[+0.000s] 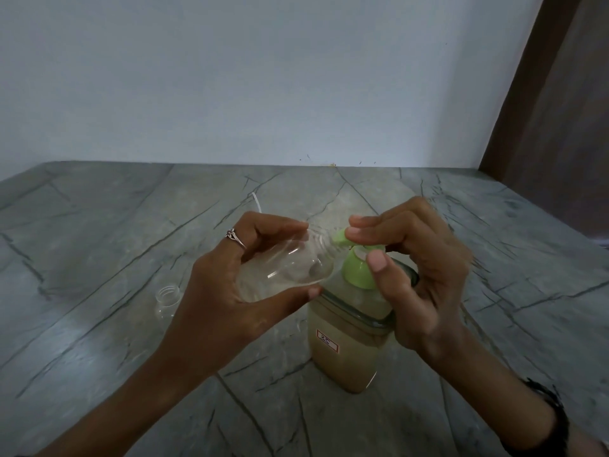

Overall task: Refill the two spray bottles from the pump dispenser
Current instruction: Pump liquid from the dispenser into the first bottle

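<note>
My left hand (227, 291) grips a clear spray bottle (290, 262) without its cap, tilted so its mouth meets the green nozzle of the pump dispenser (349, 331). The dispenser is a clear square bottle of beige liquid with a green pump head (356, 268) and a small red-framed label. My right hand (418, 275) rests over the pump, its forefingers pressing on the nozzle top and its thumb against the green collar. A second clear bottle (168, 300), also open, stands on the floor to the left, partly hidden by my left wrist.
The grey marbled surface (99, 258) runs back to a white wall. A thin white tube (256, 201) lies behind my left hand. A dark wooden door frame (543, 127) stands at the far right.
</note>
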### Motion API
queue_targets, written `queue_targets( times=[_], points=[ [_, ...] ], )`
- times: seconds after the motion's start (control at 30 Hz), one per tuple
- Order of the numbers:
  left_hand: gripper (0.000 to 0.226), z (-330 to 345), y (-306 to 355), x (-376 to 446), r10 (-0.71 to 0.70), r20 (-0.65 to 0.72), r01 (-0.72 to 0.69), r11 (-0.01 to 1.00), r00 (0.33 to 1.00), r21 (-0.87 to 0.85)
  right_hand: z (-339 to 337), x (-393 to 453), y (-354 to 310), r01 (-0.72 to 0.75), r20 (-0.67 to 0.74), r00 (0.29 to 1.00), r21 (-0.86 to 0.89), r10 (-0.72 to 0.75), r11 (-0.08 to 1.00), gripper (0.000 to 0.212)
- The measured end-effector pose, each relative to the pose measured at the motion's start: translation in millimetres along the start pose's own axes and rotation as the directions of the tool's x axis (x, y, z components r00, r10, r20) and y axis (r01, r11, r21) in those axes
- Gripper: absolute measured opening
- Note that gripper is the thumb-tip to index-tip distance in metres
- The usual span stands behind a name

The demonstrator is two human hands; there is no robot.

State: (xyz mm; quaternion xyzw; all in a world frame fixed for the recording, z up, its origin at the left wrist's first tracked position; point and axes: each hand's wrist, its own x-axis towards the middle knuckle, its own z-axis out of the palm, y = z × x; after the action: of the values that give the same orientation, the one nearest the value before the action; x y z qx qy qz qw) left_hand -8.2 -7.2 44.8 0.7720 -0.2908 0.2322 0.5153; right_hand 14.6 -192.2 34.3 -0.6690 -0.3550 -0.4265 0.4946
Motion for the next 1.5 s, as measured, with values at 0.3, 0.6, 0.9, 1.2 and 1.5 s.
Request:
queue_targets(
  times=[0.3,0.6,0.9,1.2,1.5],
  points=[
    [0.047,1.5,0.7,0.5,-0.015,-0.005,0.015,0.997,1.0,-0.079,-0.4,-1.9,-1.4,0.048,0.045,0.998,-0.008,-0.047,0.999,0.032],
    [0.049,2.9,4.1,0.4,0.011,-0.045,-0.012,0.999,0.999,-0.039,-1.6,2.6,-3.1,0.018,0.03,0.999,-0.01,-0.018,1.0,0.024],
    [0.046,5.8,2.5,-3.9,0.015,-0.062,-0.016,1.0,0.998,-0.015,-2.3,5.5,-4.5,-0.002,0.039,0.999,-0.029,0.003,1.0,0.014],
    [0.045,8.9,5.3,-4.2,-0.002,-0.093,-0.001,0.999,0.996,-0.033,-2.5,-0.1,-1.9,0.047,0.068,0.997,-0.021,-0.045,0.999,0.027],
    [0.044,9.3,3.6,-3.7,-0.018,-0.095,0.012,0.998,0.995,-0.062,-1.8,4.5,-1.1,0.022,0.053,0.998,-0.012,-0.022,1.0,0.022]
  ],
)
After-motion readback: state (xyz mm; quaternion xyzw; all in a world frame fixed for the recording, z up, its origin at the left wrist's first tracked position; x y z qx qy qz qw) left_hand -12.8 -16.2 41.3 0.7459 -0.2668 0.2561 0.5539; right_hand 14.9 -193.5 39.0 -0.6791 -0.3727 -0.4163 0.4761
